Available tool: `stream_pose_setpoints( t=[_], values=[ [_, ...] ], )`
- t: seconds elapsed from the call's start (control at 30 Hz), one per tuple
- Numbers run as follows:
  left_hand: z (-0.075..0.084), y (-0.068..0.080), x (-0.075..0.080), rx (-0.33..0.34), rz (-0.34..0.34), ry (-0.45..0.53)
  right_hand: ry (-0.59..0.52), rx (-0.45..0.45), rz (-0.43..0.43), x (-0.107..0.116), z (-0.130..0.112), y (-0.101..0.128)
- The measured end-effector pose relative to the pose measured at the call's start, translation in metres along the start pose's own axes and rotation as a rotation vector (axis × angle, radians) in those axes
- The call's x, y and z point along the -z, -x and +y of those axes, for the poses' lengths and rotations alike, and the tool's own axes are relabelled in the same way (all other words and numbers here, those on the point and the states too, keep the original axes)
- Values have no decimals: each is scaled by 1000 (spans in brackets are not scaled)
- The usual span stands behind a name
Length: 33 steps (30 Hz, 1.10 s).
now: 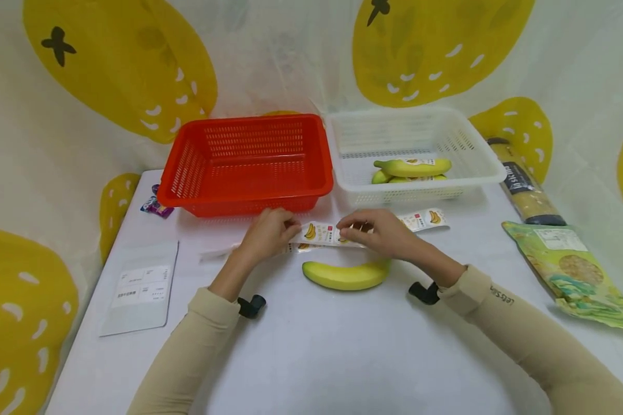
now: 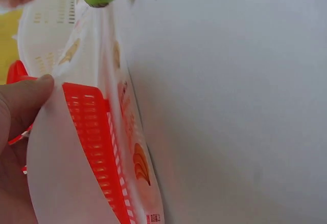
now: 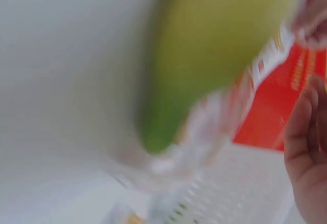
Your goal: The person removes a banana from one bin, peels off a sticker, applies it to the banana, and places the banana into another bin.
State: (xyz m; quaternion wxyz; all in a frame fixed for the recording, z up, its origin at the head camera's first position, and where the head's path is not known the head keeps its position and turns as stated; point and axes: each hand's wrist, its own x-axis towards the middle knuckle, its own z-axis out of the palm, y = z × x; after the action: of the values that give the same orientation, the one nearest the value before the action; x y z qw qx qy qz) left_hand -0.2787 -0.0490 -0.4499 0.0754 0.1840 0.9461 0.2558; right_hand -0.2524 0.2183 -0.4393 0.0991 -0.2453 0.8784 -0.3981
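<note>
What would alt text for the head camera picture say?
Two hands, left hand and right hand, hold a clear banana-printed bag over a loose banana on a white table. Behind stand a red basket and a white basket holding bagged bananas.

we see a red plastic perforated basket beside a white plastic basket holding bagged bananas, and a flat white pouch at left.
</note>
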Motion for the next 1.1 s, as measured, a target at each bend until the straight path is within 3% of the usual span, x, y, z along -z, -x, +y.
stream_pose_setpoints(
  t=[0.1, 0.37, 0.87, 1.1],
  values=[
    [3, 2, 1, -11, 13, 39, 55, 0, 55, 12, -4, -14],
    [11, 9, 4, -27, 40, 102, 131, -28, -38, 7, -15, -40],
    [14, 10, 4, -46, 42, 140, 97, -40, -43, -4, -14, -46],
    [11, 10, 1, -33, 43, 146, 68, -5, -37, -6, -12, -46]
  ],
)
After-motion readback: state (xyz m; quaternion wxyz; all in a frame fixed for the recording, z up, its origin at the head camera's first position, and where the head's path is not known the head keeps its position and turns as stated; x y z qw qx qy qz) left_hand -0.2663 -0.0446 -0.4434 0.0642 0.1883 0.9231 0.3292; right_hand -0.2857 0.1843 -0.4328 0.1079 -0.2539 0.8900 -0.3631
